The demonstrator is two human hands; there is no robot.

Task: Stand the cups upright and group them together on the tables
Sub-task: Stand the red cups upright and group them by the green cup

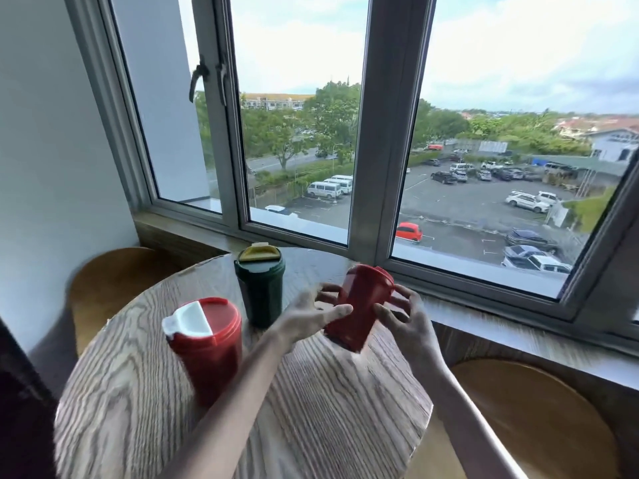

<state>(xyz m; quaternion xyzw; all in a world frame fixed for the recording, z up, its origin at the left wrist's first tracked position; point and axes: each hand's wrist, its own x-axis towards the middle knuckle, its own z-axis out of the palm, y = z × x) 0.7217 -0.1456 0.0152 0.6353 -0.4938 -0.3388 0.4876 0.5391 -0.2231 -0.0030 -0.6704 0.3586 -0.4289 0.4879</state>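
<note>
Clearly, the red cup [359,307] is being held between both hands above the desk [328,409], tilted with its top leaning away toward the window [377,133]. The left hand [307,318] is curled partly round the cup's near left side, thumb across the front; the right hand [403,314] is spread against its right side, fingers loosely bent rather than clenched. Two hands are probably used because the cup is being turned from a lean to upright, and its base appears close to the wood, though contact cannot be told through the blur.

Two other cups are already stood upright on the desk. A green cup [261,288] with a yellow lid is placed near the far edge, and a second red cup with a white flap [205,347] is set nearer, to the left. They are near each other but apart. The held cup is judged to be meant for the bare spot just right of the green one, so that the three are grouped. Two round stools [114,281] are tucked beside the desk.
</note>
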